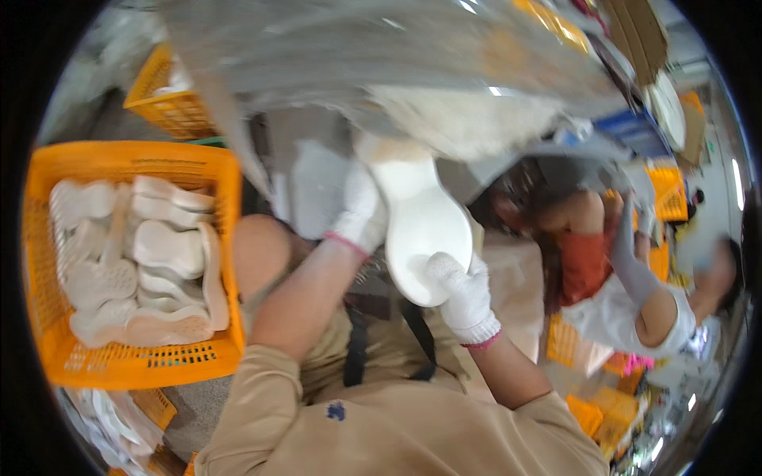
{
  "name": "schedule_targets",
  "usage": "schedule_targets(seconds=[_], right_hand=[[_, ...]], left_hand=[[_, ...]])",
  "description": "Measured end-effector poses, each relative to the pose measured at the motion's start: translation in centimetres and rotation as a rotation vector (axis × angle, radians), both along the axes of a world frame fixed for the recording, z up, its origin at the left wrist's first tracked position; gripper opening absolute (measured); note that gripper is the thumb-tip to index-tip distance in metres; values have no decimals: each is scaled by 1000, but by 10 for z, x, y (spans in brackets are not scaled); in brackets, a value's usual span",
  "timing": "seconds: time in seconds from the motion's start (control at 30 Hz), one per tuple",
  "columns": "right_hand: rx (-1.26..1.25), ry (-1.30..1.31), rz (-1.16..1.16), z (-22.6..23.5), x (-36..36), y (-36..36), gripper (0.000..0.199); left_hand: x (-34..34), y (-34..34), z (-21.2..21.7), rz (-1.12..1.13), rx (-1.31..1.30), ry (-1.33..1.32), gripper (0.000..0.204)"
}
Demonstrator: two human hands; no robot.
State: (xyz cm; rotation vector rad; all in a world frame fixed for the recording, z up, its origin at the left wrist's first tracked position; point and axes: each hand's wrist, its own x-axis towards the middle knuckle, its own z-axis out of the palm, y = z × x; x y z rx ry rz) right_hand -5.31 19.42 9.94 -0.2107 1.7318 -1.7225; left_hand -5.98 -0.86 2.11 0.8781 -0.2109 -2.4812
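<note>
A white, sole-shaped piece [425, 226], like a shoe sole, is held tilted in front of my body. Its rounded near end rests in my right hand [463, 297], the thumb on top and the other fingers at the edge and underneath. My left hand [363, 208] grips its left side farther up; those fingers are partly hidden. Both hands wear white knit gloves with pink cuffs. The far end of the piece reaches a tan, worn-looking edge [397, 149] under a plastic-covered hood [317, 55]. Whether they touch, I cannot tell. A fuzzy whitish surface [468, 119] is just beyond.
At my left stands an orange basket [135, 377] holding several white sole-shaped pieces [171, 247]. Another orange basket [163, 91] is farther back. A person in an orange top [586, 266] sits close on my right, with more orange crates [667, 194] beyond.
</note>
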Motion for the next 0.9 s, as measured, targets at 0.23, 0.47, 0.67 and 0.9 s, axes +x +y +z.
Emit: schedule_targets(seconds=[0.23,0.47,0.67,0.9], right_hand=[[335,340,68,-10,-17,110,58],[1273,811,429,-52,-64,283,39],[700,676,341,-76,-81,184,39],[500,1016,588,-57,-56,117,39]], left_hand=[[122,-7,43,-621,-734,-282,33],[347,-164,55,379,-1331,-1805,66],[341,-194,-19,216,-985,-1926,64],[282,-132,-4,-199,-1653,-1720,42]])
